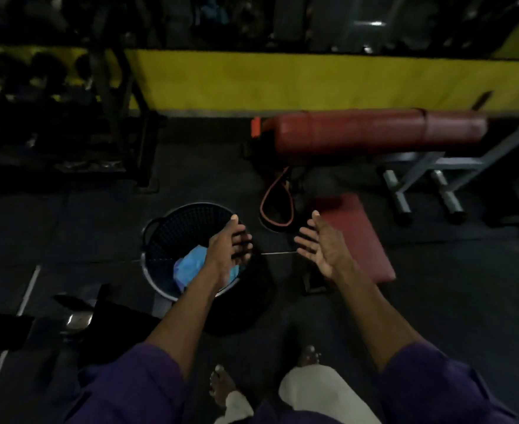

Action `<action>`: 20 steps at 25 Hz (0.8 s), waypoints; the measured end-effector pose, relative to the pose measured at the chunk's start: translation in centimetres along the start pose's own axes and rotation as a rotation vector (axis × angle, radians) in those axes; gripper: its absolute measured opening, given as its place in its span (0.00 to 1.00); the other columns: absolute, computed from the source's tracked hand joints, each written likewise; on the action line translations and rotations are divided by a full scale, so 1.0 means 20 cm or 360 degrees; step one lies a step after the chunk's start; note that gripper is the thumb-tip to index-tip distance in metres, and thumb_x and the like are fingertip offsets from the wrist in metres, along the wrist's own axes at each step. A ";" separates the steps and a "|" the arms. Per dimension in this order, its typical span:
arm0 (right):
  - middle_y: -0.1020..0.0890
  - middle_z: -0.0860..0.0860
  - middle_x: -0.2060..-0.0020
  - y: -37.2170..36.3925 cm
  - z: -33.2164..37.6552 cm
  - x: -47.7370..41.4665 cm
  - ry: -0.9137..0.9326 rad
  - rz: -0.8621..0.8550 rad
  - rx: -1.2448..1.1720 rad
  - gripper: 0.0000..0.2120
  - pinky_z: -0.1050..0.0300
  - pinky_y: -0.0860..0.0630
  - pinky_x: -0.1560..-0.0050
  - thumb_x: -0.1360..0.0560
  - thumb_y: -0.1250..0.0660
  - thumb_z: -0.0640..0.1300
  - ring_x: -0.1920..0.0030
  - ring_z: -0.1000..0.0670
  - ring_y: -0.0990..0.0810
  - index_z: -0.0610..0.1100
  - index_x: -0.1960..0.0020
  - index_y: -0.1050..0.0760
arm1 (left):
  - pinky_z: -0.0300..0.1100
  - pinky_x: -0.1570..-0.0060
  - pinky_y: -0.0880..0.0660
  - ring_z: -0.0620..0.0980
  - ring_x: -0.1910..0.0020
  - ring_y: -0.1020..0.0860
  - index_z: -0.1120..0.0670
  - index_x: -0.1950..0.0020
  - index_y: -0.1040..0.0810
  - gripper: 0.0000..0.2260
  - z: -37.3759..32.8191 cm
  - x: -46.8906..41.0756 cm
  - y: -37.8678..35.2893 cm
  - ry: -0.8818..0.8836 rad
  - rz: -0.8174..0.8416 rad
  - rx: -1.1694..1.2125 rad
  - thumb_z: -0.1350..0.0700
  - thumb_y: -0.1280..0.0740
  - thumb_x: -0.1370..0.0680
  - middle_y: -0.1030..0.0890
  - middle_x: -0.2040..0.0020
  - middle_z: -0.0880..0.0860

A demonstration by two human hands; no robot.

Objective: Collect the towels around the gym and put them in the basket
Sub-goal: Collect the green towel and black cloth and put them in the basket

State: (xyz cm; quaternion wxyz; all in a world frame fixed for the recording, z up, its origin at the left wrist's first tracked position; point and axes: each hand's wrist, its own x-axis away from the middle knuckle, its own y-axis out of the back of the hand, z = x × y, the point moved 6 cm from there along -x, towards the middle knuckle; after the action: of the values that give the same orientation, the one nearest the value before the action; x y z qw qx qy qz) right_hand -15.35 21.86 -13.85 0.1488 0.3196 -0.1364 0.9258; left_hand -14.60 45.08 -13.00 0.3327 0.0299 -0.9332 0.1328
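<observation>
A dark mesh basket with a metal rim stands on the black gym floor just ahead of me. Inside it lies a crumpled blue towel, partly hidden by my left wrist. My left hand hovers over the basket's right side, fingers apart and holding nothing. My right hand is raised to the right of the basket, palm turned inward, fingers spread and empty.
A red padded bench sits right of the basket, with a long red roller pad and grey metal frame behind. An orange band loops on the floor. A dark weight rack fills the left. My bare feet are below.
</observation>
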 end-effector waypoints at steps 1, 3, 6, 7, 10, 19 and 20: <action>0.24 0.40 0.31 0.14 0.05 0.05 0.0047 -0.0040 -0.0063 0.29 0.46 0.21 0.49 0.20 0.36 0.60 0.45 0.43 0.18 0.43 0.27 0.30 | 0.44 0.61 0.24 0.50 0.60 0.20 0.56 0.43 0.20 0.21 0.01 0.03 -0.14 -0.0012 0.0073 -0.0058 0.39 0.37 0.21 0.18 0.54 0.54; 0.23 0.41 0.31 0.41 0.12 0.14 0.0113 -0.0106 -0.0161 0.28 0.46 0.21 0.49 0.20 0.36 0.60 0.45 0.44 0.18 0.44 0.27 0.30 | 0.45 0.60 0.23 0.50 0.59 0.19 0.57 0.40 0.21 0.24 0.05 0.09 -0.41 -0.0017 0.0195 -0.0167 0.38 0.38 0.21 0.17 0.53 0.55; 0.23 0.42 0.32 0.91 0.21 0.27 0.0210 -0.0213 -0.0310 0.29 0.43 0.21 0.43 0.20 0.36 0.61 0.42 0.42 0.18 0.43 0.28 0.29 | 0.47 0.55 0.23 0.53 0.53 0.19 0.57 0.37 0.22 0.27 0.17 0.18 -0.85 0.0009 0.0382 -0.0284 0.36 0.40 0.21 0.17 0.47 0.57; 0.23 0.42 0.33 1.05 0.24 0.31 0.0225 -0.0235 -0.0348 0.28 0.42 0.22 0.42 0.21 0.36 0.62 0.41 0.42 0.19 0.43 0.29 0.29 | 0.47 0.54 0.23 0.54 0.50 0.19 0.57 0.36 0.23 0.27 0.20 0.20 -0.99 0.0011 0.0421 -0.0315 0.36 0.41 0.21 0.17 0.44 0.57; 0.22 0.43 0.34 1.51 0.37 0.47 0.0267 -0.0324 -0.0436 0.24 0.44 0.22 0.44 0.20 0.37 0.63 0.40 0.41 0.19 0.45 0.35 0.27 | 0.47 0.53 0.25 0.56 0.46 0.20 0.57 0.35 0.24 0.28 0.31 0.30 -1.49 -0.0012 0.0525 -0.0459 0.36 0.42 0.20 0.19 0.41 0.57; 0.23 0.41 0.31 2.96 0.76 0.95 0.0580 -0.0684 -0.0705 0.31 0.46 0.22 0.44 0.19 0.40 0.63 0.38 0.41 0.20 0.42 0.26 0.31 | 0.49 0.53 0.23 0.54 0.53 0.19 0.56 0.40 0.21 0.29 0.71 0.64 -3.08 -0.0035 0.1018 -0.0725 0.32 0.40 0.24 0.17 0.48 0.56; 0.23 0.41 0.32 3.10 0.78 0.97 0.0594 -0.0734 -0.0723 0.31 0.46 0.21 0.46 0.19 0.40 0.63 0.39 0.41 0.19 0.42 0.26 0.30 | 0.50 0.53 0.23 0.54 0.53 0.19 0.55 0.41 0.20 0.29 0.76 0.65 -3.23 -0.0040 0.1058 -0.0749 0.31 0.39 0.25 0.17 0.48 0.56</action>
State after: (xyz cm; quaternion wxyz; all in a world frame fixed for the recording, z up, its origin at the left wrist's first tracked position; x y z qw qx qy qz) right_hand -43.81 -36.89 0.60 0.4428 0.1266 -0.2332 0.8564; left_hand -24.74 -20.68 -1.34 0.2579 -0.3488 -0.9009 0.0155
